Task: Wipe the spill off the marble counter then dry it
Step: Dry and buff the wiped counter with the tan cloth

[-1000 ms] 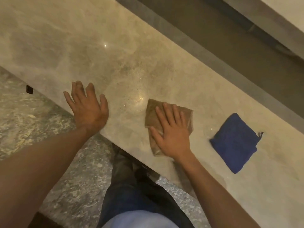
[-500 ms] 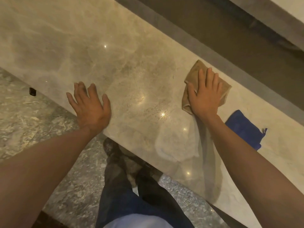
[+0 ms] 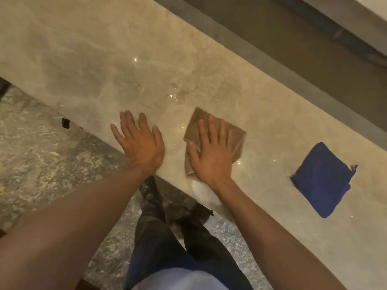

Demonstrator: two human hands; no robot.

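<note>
Left hand point(image 3: 140, 143) flat, fingers spread, on counter point(image 3: 83, 59) edge at centre, right hand point(image 3: 211, 151) splayed, pressing tan cloth point(image 3: 236, 139), blue cloth point(image 3: 322, 178) at right

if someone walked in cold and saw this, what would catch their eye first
Most likely the right hand pressed flat on a folded brown cloth near the front edge of the marble counter, with wet glints just beyond it. Next, the folded blue cloth lying untouched further right, and the left hand spread flat on the counter's edge beside the brown one.
</note>
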